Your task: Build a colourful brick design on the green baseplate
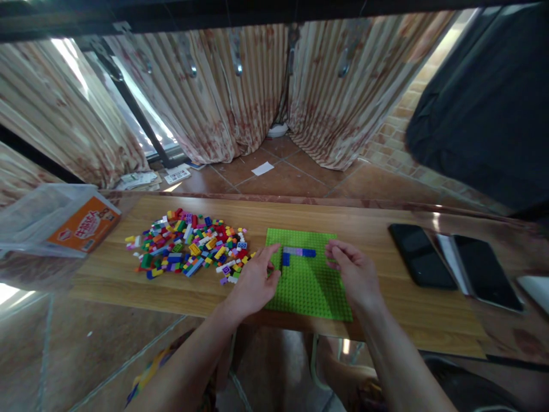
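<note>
A green baseplate (309, 286) lies on the wooden table (386, 309) in front of me. A short row of blue and lilac bricks (299, 252) is fixed near its far edge, with one blue brick stepping down at the left end. My left hand (254, 281) rests on the plate's left edge, fingers loosely stretched toward the row. My right hand (352, 272) sits at the plate's right edge with its fingers curled and pinched together; what they hold is hidden. A heap of small coloured bricks (189, 246) lies left of the plate.
A clear plastic bag with an orange box (83, 224) sits at the table's left end. Two dark phones (421, 254) (486, 272) lie at the right. Behind the table are tiled floor, curtains and a dark garment at upper right.
</note>
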The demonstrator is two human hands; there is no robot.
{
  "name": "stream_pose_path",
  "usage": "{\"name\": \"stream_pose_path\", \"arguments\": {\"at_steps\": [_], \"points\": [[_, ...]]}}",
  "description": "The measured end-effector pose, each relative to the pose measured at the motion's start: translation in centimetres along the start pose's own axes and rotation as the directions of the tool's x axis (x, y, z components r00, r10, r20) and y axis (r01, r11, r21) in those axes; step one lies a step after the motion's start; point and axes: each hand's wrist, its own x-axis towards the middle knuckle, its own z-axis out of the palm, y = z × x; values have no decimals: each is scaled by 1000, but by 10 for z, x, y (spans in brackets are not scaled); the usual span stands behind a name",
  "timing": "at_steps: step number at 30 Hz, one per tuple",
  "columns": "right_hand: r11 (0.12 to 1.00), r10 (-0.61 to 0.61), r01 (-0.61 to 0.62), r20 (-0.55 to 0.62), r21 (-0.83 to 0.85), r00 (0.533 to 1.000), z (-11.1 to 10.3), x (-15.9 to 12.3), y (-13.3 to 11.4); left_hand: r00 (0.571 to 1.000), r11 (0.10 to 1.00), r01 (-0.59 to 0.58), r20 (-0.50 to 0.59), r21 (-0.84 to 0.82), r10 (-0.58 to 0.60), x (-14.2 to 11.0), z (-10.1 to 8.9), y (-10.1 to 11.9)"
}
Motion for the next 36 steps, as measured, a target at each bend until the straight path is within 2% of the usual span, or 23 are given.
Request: {"name": "stream_pose_path", "arguments": {"at_steps": [4,10,14,18,24,30,36], "points": [[988,-57,61,32,-141,998,-1,1,3,1000,1000,1,19,20,-1,0,-2,1],[940,-135,150,70,-306,988,-4,1,5,999,999,-34,-17,42,35,-1,0,1],[871,-202,223,94,-437,975,-1,-5,-2,999,998,-15,-28,68,17,-1,0,1],[766,-289,356,208,-536,934,5,-12,-6,1000,995,-9,-8,100,10,-2,0,2],[618,-391,533,361,-578,846,9,-15,-2,1000,996,-8,27,92,5,-3,1,0],[505,-367,613,492,-607,789,11,-18,1,998,995,12,54,102,-18,-3,-1,0],[384,-320,628,540,-677,778,19,-21,4,996,982,13,88,188,-30,-3,3,0]]}}
